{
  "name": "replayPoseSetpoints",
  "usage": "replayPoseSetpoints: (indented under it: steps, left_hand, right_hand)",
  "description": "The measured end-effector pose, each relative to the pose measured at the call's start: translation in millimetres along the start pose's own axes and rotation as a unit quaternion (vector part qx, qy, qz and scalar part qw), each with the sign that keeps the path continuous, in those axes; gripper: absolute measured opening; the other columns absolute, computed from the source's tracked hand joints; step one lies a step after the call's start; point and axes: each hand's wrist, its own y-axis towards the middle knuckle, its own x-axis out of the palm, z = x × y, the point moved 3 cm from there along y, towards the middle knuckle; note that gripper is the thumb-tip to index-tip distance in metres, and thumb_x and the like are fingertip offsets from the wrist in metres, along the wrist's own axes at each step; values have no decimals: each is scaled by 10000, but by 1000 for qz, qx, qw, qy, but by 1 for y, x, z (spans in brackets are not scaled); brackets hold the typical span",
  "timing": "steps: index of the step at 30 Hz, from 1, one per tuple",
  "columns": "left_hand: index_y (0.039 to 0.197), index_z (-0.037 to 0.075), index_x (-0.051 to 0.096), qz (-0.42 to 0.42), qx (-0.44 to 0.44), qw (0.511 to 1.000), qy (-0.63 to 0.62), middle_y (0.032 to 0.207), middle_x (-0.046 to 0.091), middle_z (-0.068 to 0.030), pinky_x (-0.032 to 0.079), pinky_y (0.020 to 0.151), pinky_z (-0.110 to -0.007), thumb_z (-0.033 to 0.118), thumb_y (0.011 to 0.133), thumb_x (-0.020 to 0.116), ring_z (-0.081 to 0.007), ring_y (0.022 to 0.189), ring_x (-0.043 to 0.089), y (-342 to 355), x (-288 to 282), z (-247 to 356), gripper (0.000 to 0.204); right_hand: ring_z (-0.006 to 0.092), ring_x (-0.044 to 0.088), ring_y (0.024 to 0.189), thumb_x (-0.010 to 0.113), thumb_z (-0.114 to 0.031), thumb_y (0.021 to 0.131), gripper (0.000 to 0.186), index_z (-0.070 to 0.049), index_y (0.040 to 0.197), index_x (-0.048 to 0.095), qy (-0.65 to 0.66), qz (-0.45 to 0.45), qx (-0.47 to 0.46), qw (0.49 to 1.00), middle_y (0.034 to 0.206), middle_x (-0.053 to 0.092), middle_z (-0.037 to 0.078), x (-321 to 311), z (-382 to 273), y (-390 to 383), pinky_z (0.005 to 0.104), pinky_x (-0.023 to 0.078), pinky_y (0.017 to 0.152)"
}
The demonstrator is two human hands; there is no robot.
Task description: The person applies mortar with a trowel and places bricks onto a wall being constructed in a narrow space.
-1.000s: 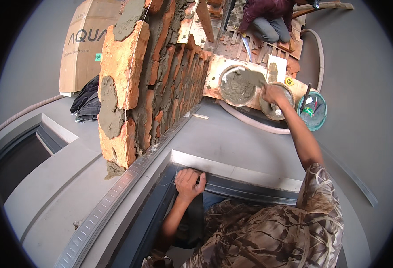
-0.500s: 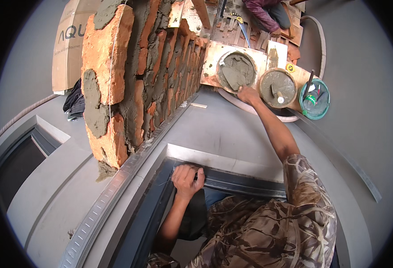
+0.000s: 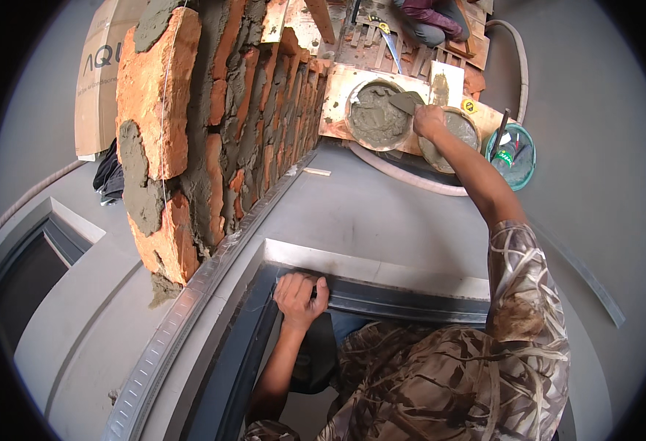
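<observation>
A trowel (image 3: pixel 407 101) with a flat, grey-smeared blade lies over the upper right edge of a round bucket (image 3: pixel 349 126) of mortar; whether the blade touches the mix cannot be told. The right hand (image 3: pixel 430 121) is closed around its handle, which the fingers hide. The mortar (image 3: pixel 379 123) is thick, wet and grey, its surface lumpy and scooped, with more of it dried along the rim. Just to the right stands a second round bucket (image 3: pixel 429 157), partly covered by the forearm, with grey contents. Both are set on pale plywood (image 3: pixel 333 104) spotted with splashes. A yellow tape measure (image 3: pixel 470 106) lies near them, beside a teal bucket (image 3: pixel 532 158) holding a bottle with a green label.

The hands are well apart: the left hand (image 3: pixel 301 300) is clamped over the smooth, dark window frame (image 3: pixel 389 295), fingers curled on its corner.

To the left rises a wall of rough orange bricks (image 3: pixel 163 103), bedded in coarse, oozing grey joints, a thin white string stretched along its end. A ridged, shiny metal strip (image 3: pixel 163 342) runs beside its foot. Farther off, a saw (image 3: pixel 391 48) with a yellow handle lies near a kneeling co-worker (image 3: pixel 435 22).
</observation>
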Motion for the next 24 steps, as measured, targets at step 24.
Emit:
replayPoseSetpoints:
  steps: [24]
  left_hand:
    - [681, 66, 548, -32, -8, 999, 0, 662, 545, -66, 379, 534, -367, 93, 800, 664, -268, 577, 522, 6, 2, -2, 168]
  right_hand:
    - [35, 483, 475, 472, -346, 1038, 382, 10, 1038, 609, 826, -479, 62, 289, 676, 520, -39, 78, 1, -36, 153, 437, 369]
